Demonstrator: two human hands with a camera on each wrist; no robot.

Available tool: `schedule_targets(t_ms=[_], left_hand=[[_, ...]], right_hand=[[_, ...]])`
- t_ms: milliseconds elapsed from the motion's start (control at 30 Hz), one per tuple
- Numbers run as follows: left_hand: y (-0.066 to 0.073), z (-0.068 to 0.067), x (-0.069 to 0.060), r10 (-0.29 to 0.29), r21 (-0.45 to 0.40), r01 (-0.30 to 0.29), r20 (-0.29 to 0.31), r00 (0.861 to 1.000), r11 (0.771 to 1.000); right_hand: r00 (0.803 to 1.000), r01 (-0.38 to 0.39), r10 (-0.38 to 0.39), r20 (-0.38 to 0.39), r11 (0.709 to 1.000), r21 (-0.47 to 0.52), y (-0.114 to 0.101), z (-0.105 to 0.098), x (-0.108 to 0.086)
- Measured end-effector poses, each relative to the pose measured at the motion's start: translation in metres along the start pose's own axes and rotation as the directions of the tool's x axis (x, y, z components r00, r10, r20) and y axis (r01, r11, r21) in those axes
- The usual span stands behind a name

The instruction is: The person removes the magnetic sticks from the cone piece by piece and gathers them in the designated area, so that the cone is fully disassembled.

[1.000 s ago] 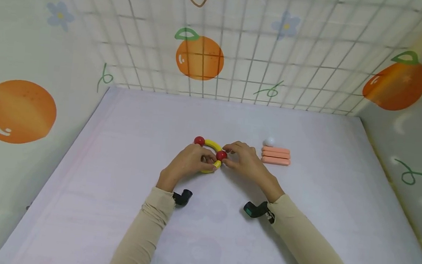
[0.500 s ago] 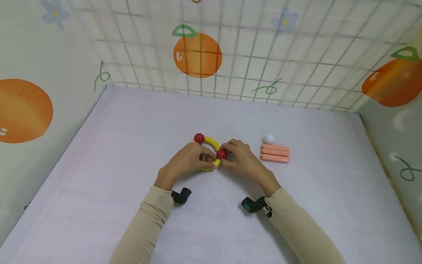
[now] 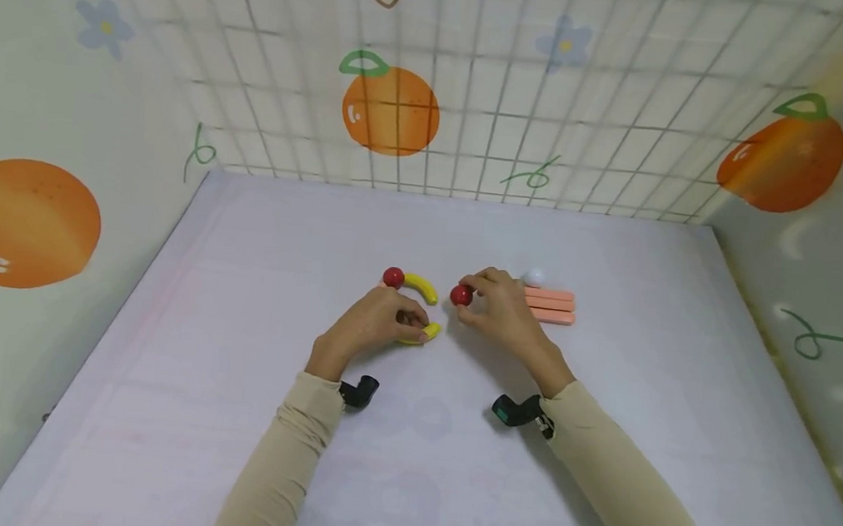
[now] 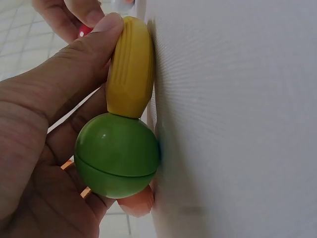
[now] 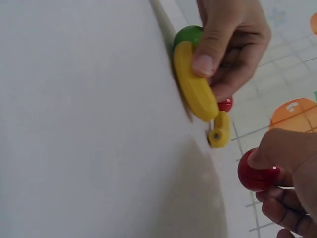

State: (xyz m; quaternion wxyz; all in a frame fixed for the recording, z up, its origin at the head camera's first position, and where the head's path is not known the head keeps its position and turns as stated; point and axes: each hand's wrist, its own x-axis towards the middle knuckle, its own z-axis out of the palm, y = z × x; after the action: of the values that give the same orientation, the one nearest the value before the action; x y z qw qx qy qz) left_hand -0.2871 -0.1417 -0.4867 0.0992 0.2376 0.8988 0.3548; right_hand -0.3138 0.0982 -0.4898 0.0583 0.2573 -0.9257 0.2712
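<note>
In the head view, my left hand (image 3: 379, 322) pinches a curved yellow piece (image 3: 433, 331). The left wrist view has my thumb against that yellow piece (image 4: 131, 67), which joins a green ball (image 4: 118, 154); part of an orange piece (image 4: 137, 202) shows beyond the ball. My right hand (image 3: 503, 316) pinches a red ball (image 3: 461, 296) between thumb and fingers, apart from the yellow pieces. Behind my left hand, a second red ball (image 3: 393, 277) joins another curved yellow piece (image 3: 422, 286), whose end with a small hole (image 5: 217, 136) faces the right wrist camera.
Several salmon-coloured sticks (image 3: 555, 305) lie side by side to the right of my right hand, with a white ball (image 3: 534, 277) just behind them. The pale table (image 3: 403, 479) ends at a gridded back wall and patterned side walls.
My right hand has moved to the right with its red ball, which has come away from between the two yellow pieces. My left hand has stayed nearly in place.
</note>
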Motion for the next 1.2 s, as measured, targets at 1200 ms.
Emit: schedule_targets(t_ms=[1200], left_hand=[[-0.002, 0.002, 0.001, -0.035, -0.044, 0.036, 0.012, 0.999, 0.998]], right_hand=[[0.987, -0.039, 0.048, -0.152, 0.997, 0.063, 0.056, -0.069, -0.031]])
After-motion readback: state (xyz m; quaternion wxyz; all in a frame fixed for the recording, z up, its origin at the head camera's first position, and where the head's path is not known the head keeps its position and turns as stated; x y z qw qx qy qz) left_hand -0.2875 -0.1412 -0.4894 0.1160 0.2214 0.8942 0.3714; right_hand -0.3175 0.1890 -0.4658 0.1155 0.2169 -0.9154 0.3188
